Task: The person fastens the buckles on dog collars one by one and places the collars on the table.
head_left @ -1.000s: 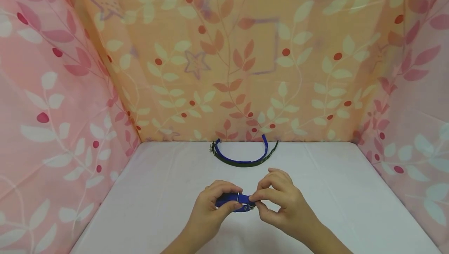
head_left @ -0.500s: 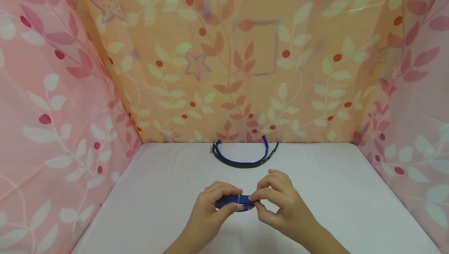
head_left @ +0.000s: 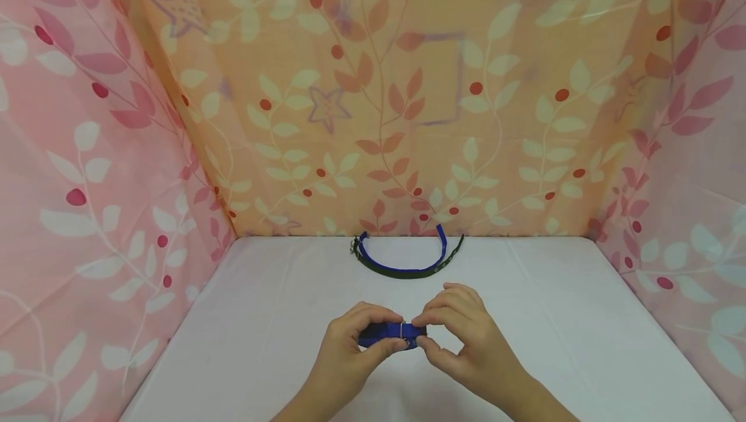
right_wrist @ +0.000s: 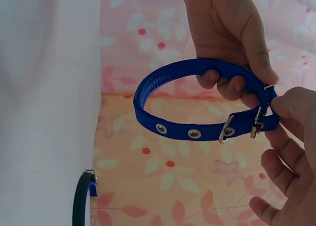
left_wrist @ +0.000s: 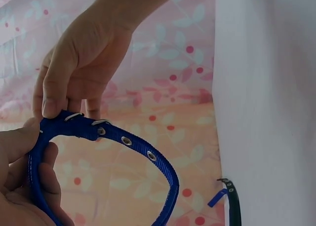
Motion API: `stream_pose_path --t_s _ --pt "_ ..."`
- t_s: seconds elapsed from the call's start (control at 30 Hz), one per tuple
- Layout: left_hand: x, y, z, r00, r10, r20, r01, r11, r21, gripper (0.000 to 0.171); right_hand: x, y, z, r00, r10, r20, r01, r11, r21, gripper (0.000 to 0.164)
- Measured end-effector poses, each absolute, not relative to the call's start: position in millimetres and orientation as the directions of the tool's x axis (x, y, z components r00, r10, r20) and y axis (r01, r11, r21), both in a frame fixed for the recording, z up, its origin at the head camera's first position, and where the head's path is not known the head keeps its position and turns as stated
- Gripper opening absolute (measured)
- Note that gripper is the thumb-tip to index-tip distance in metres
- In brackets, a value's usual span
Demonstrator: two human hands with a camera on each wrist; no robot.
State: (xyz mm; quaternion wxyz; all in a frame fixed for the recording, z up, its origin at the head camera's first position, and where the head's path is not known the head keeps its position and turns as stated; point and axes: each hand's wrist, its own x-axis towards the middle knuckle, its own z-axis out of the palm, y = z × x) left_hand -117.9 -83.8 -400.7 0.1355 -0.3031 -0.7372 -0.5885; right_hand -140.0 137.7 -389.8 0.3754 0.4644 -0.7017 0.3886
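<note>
A blue pet collar (head_left: 393, 331) is held above the near part of the table, its strap closed into a loop. My left hand (head_left: 358, 341) grips it from the left, thumb in front and fingers behind the band. From the right, my right hand (head_left: 472, 338) pinches the collar near its buckle between thumb and index finger. Metal-ringed holes, a buckle and a wire ring show along the blue strap (right_wrist: 177, 131) in the right wrist view. In the left wrist view the loop (left_wrist: 168, 172) hangs round and open in the middle.
Toward the back edge of the white table (head_left: 262, 318) lie a dark green collar (head_left: 402, 274) and another blue collar (head_left: 442, 244), both curved and side by side. Patterned cloth walls (head_left: 379, 85) enclose the back and both sides.
My right thumb and index finger have spread a little apart on the collar, showing more of its right end. The collar's metal loop sits slightly farther right. My left hand barely moves.
</note>
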Motion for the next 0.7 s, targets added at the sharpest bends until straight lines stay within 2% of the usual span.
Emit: stream_pose_path --t_s 0.23,0.5,0.7 --pt "-120 -87 -399 -0.741 0.323 0.589 0.644 0.093 0.759 0.02 -139 140 -392 -0.347 -0.373 0.86 -0.932 0.236 -0.273 0.021" --pt "-120 -89 -397 -0.699 0.343 0.628 0.658 -0.036 0.752 0.024 -142 150 -394 -0.458 -0.469 0.755 -0.888 0.202 -0.413 0.046" --pt "-119 -91 -394 -0.714 0.305 0.63 0.644 -0.065 0.762 0.026 -143 155 -394 -0.527 -0.518 0.673 -0.847 0.251 -0.47 0.035"
